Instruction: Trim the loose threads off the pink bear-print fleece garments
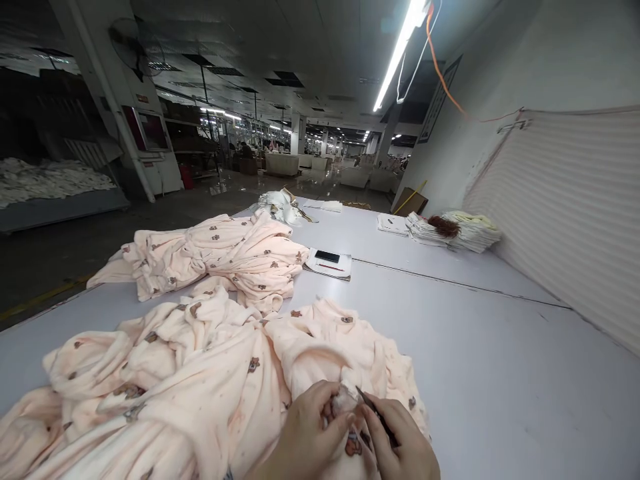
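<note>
Two bare hands at work, low in the view and right of centre, over pale pink cloth (pixel 265 393) printed with small brown bears. Left hand (pixel 311 430): thumb and fingers pinched closely round a whitish gathered bit (pixel 346 399) of the cloth, raised a little above the folds around it. Right hand (pixel 409 440): fingers curled about a slim dark tool (pixel 380 417), its pointed tip up against the gathered bit; kind of tool uncertain, since the fingers cover much of it. Cloth lies in loose, deep folds over the near part of the tabletop (pixel 500 373), running from the left edge of the view to just beyond the right hand. Behind it, toward the left, a second heap (pixel 215 257) of the same print, crumpled, near the tabletop's left side. Just right of that heap: a white pad (pixel 344 272), with a black phone (pixel 327 256) and a thin red pen (pixel 331 267) lying on it. Far end carries a tangle of white fabric (pixel 280 205). Along the right, by the wall, stacked white pieces (pixel 477 233) with a reddish-brown tuft (pixel 444 227) on them. Striped sheet (pixel 565 200) hangs on the wall; lit tube lamp (pixel 403 50) overhead.
</note>
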Tool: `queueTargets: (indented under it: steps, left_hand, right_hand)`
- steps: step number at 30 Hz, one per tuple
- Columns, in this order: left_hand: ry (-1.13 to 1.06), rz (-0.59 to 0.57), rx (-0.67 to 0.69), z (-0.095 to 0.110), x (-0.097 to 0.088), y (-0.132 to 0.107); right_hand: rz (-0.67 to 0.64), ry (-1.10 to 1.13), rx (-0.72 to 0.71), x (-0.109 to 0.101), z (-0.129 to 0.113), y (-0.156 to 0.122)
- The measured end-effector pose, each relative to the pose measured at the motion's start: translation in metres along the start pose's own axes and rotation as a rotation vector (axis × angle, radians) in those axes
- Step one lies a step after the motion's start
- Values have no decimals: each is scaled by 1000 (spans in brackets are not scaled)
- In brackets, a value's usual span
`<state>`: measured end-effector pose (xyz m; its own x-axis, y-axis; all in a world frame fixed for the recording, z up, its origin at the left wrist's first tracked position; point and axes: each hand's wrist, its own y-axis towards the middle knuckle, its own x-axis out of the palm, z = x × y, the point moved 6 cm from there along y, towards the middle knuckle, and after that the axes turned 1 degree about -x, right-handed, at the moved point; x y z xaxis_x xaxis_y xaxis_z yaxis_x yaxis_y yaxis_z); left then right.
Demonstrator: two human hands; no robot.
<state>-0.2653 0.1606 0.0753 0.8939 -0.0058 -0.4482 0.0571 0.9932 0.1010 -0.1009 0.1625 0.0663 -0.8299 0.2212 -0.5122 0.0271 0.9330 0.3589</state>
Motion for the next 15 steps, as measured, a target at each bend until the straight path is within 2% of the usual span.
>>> queueTargets:
  steps: [3, 5, 7, 8, 10, 11, 13, 15]
  left_hand:
    - [-26, -52, 99, -1, -12, 2]
    - [47, 23, 137, -12, -37, 4]
    - [237, 169, 99, -35, -74, 0]
    - [387, 189, 68, -49, -90, -5]
    - [468, 173, 18, -79, -117, -21]
    - [497, 157, 0, -92, -129, -33]
    - [544, 120, -56, -114, -146, -56]
    - [593, 89, -136, -122, -157, -70]
  right_hand:
    - [7, 192, 162, 7, 3, 6]
    - [19, 265, 249, 16, -1, 11]
    - [-42, 264, 323, 31, -6, 16]
    - [-97, 246, 366, 38, -6, 19]
    - [-160, 212, 430, 45, 1, 25]
    - [-139, 202, 433, 42, 7, 28]
    - [-15, 201, 391, 28, 21, 31]
    - [74, 226, 366, 16, 35, 22]
